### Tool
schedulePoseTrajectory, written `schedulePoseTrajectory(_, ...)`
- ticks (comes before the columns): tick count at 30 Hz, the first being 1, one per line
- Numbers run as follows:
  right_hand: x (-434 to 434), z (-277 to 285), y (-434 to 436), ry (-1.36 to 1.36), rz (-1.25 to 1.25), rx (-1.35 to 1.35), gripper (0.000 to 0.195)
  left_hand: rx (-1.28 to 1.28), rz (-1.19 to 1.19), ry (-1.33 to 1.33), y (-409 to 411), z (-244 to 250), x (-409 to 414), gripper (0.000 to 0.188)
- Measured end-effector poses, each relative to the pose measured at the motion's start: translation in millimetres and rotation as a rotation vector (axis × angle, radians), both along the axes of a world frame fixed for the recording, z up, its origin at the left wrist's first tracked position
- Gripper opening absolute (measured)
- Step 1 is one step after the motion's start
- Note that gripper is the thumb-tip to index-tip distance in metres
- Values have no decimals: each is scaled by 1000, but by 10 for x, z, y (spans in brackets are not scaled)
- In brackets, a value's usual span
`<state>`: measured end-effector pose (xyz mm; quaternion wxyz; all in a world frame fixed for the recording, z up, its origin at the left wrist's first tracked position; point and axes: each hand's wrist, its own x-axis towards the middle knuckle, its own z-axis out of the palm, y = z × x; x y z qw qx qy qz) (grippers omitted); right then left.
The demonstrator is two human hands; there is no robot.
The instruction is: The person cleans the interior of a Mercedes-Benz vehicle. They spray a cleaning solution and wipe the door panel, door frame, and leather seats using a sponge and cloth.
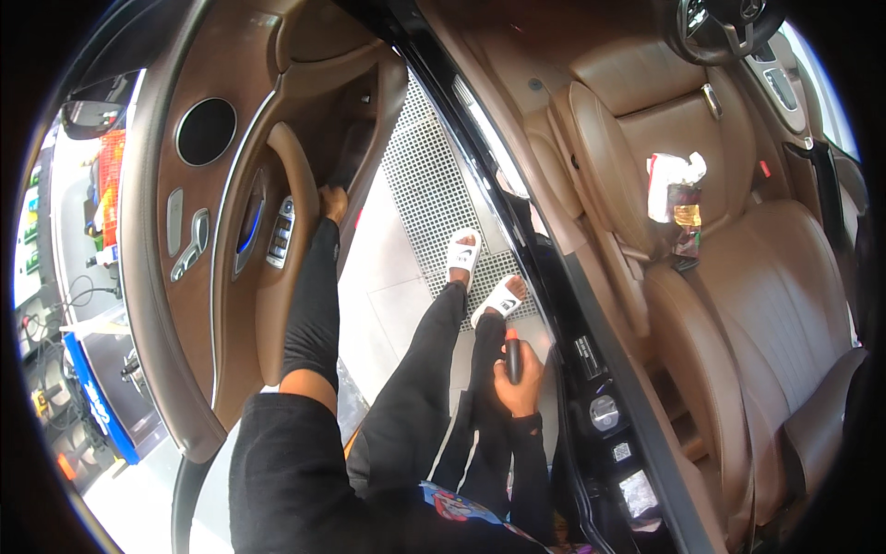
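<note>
My left hand (333,203) reaches to the lower edge of the brown car door panel (242,332), beside the pocket and below the window switches (279,239); its fingers are mostly hidden, so what it touches is unclear. In my right hand (519,381) is a small black tool handle with a red tip (512,353), held upright over the floor near the door sill. The open door stands on the left, and the brown leather front seat (768,291) is on the right. A white and red packet (668,183) and a dark and gold wrapper (686,221) lie on the seat.
A floor grate (443,180) runs between door and car, under my white slides (462,257). The black door sill (588,360) with its striker (603,413) edges the car body. The steering wheel (737,41) is at the top right. Shelves with cables and bottles stand beyond the door.
</note>
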<state>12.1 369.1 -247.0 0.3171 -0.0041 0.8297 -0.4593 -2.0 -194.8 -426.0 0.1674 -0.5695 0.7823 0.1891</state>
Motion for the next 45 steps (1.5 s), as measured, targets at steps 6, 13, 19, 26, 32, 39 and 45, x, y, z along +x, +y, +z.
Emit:
schedulePoseTrajectory(6,-25,99,-154,76,67,-13,29,2,29,437,-103,-155,-1151,63)
schedulePoseTrajectory(13,-106,157,-321,89,125,-54,25,-33,69,321,-497,-458,-886,52)
schedulePoseTrajectory(19,-285,271,-322,158,115,-74,31,-209,235,386,-9,-119,-233,43)
schedulePoseTrajectory(26,-155,156,-32,103,109,34,33,-387,-938,622,1140,873,-912,37)
schedulePoseTrajectory(32,-82,188,-43,3,79,-1,28,-562,-1221,79,905,201,-260,30)
schedulePoseTrajectory(39,-264,201,-75,179,46,66,34,-234,-1077,-293,1456,820,3756,31)
schedulePoseTrajectory(45,-254,295,-176,13,-120,-101,26,258,-634,-429,1915,1037,3217,21)
